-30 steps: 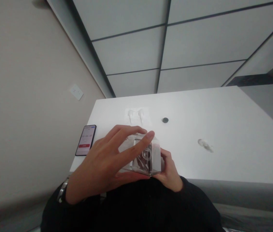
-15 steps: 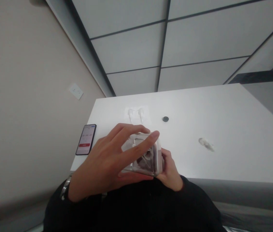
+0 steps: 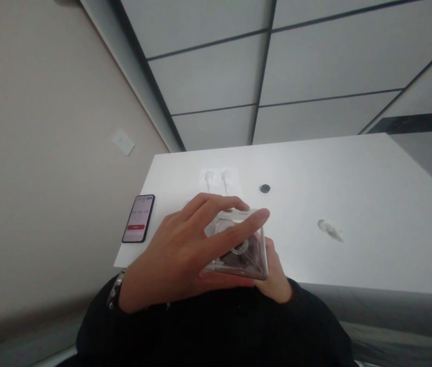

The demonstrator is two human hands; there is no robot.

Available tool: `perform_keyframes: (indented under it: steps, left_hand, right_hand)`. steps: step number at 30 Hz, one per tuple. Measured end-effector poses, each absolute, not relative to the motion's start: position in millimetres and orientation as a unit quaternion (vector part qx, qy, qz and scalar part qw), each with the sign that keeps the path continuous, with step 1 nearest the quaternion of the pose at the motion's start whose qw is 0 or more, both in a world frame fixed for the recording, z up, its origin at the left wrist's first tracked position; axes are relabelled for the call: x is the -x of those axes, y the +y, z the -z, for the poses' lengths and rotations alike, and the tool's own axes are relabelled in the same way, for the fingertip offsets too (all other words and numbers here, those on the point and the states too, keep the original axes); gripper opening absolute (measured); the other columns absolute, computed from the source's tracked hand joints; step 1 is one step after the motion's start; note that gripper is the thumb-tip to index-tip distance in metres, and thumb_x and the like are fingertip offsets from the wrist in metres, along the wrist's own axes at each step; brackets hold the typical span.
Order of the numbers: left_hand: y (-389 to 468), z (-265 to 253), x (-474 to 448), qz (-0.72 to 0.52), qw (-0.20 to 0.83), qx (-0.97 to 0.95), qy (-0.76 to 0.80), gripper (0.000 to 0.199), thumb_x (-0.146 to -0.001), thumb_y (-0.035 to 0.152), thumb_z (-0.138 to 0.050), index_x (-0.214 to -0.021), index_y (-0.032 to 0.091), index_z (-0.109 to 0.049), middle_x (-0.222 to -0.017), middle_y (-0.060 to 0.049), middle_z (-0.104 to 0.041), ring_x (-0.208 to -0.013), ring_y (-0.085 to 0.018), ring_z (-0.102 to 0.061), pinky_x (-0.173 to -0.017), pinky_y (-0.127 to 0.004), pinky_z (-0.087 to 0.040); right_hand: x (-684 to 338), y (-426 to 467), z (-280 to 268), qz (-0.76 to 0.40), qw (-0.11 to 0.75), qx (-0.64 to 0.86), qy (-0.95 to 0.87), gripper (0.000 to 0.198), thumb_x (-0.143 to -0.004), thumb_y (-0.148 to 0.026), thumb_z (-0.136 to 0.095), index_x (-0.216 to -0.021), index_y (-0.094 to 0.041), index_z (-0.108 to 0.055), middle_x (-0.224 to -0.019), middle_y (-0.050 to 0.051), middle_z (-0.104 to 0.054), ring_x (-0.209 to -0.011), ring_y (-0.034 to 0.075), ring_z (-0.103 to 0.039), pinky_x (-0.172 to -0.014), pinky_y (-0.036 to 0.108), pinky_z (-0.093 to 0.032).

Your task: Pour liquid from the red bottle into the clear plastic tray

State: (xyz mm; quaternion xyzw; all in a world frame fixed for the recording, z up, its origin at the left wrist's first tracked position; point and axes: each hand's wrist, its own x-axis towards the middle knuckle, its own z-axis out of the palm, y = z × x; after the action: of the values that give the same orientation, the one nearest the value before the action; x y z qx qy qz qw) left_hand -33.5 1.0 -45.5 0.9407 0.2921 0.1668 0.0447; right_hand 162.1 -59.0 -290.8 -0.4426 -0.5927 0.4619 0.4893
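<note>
A clear, boxy plastic case [image 3: 248, 261] is held between both hands above the table's near edge. Through its wall I make out a dark inside and a pale coil or ring. My left hand [image 3: 185, 250] is wrapped over the case from the left, its fingers along the top and across the face. From the right, my right hand [image 3: 277, 278] grips the far side; the case hides most of its fingers. Just beyond the hands lie what look like white earphones [image 3: 217, 179], on a whitish, see-through sheet or tray.
A phone [image 3: 138, 218] with a lit screen lies at the left of the white table [image 3: 384, 204]. A small dark disc [image 3: 265, 188] sits past the hands. Further right is a crumpled, translucent whitish piece [image 3: 330, 230]. A wall with a socket [image 3: 123, 142] borders the left.
Both hands still hold the case. It has turned so that more of its clear face shows, and my left hand has shifted slightly right. The whole view has moved a little.
</note>
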Motion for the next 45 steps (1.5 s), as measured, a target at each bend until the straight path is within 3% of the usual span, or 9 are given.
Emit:
perform_keyframes:
  steps: [8, 31, 45]
  left_hand:
    - [0.6, 46.2, 30.3, -0.169, 0.052, -0.940, 0.291, 0.064, -0.100, 0.057, -0.066, -0.153, 0.023, -0.052, -0.140, -0.014, -0.065, -0.128, -0.029, -0.063, -0.108, -0.042, -0.057]
    - [2.6, 49.2, 26.5, -0.186, 0.061, -0.941, 0.275, 0.061, -0.103, 0.056, -0.063, -0.153, 0.022, -0.052, -0.140, -0.014, -0.065, -0.128, -0.028, -0.064, -0.108, -0.042, -0.057]
    - [1.1, 49.4, 31.5, -0.182, 0.072, -0.937, 0.290, 0.064, -0.100, 0.054, -0.068, -0.153, 0.023, -0.052, -0.141, -0.015, -0.064, -0.130, -0.029, -0.064, -0.109, -0.042, -0.056]
  right_hand:
    - [-160.8, -60.8, 289.0, -0.419, 0.500, 0.454, -0.607, 0.094, -0.074, -0.057, -0.092, -0.153, -0.026, -0.051, -0.149, 0.015, -0.062, -0.137, 0.044, -0.060, -0.116, 0.064, -0.051]
    - [-161.6, -63.0, 294.2, -0.397, 0.508, 0.462, -0.609, 0.087, -0.076, -0.057, -0.089, -0.148, -0.023, -0.053, -0.142, 0.018, -0.065, -0.131, 0.044, -0.064, -0.112, 0.063, -0.053]
    - [-164.4, -59.5, 279.2, -0.420, 0.495, 0.461, -0.605, 0.093, -0.072, -0.056, -0.093, -0.149, -0.023, -0.051, -0.146, 0.018, -0.063, -0.136, 0.044, -0.061, -0.116, 0.063, -0.050]
